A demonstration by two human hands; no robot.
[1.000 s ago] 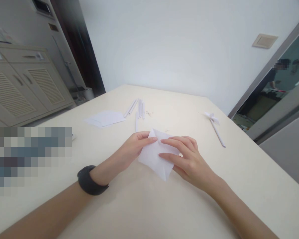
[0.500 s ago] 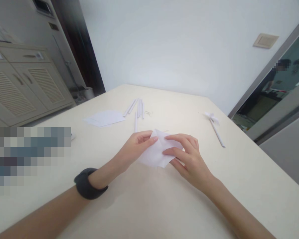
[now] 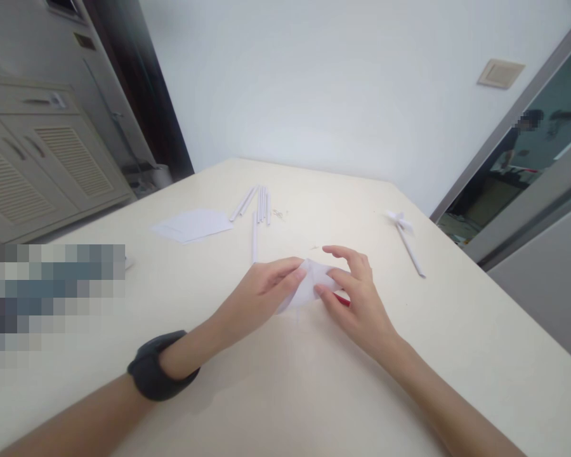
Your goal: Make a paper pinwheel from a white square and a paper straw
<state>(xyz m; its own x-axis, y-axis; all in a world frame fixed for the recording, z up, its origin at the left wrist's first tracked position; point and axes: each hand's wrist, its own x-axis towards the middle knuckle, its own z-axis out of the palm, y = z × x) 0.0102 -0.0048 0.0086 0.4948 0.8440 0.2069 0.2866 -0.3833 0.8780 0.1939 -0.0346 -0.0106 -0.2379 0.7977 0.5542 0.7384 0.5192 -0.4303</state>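
Between my hands is a small white sheet of paper (image 3: 306, 289), bent and held just above the table. My left hand (image 3: 271, 284) pinches its left upper edge between thumb and fingers. At the paper's right side, my right hand (image 3: 354, 289) grips it with the thumb in front, while the index finger is lifted off. Something red (image 3: 342, 299) shows beneath my right hand, mostly hidden, so its kind is unclear. Just beyond my left hand lies a rolled paper stick (image 3: 254, 236).
Several rolled paper sticks (image 3: 263, 204) lie farther back, with flat white sheets (image 3: 190, 225) to their left. A paper pinwheel on a stick (image 3: 409, 247) rests at the right. Tiny bits (image 3: 280, 214) are scattered near the sticks. A person (image 3: 516, 143) is visible through the doorway.
My right thumb has come round to the front of the paper and the index finger has lifted away. The paper looks more bent, and the red thing has come into view.
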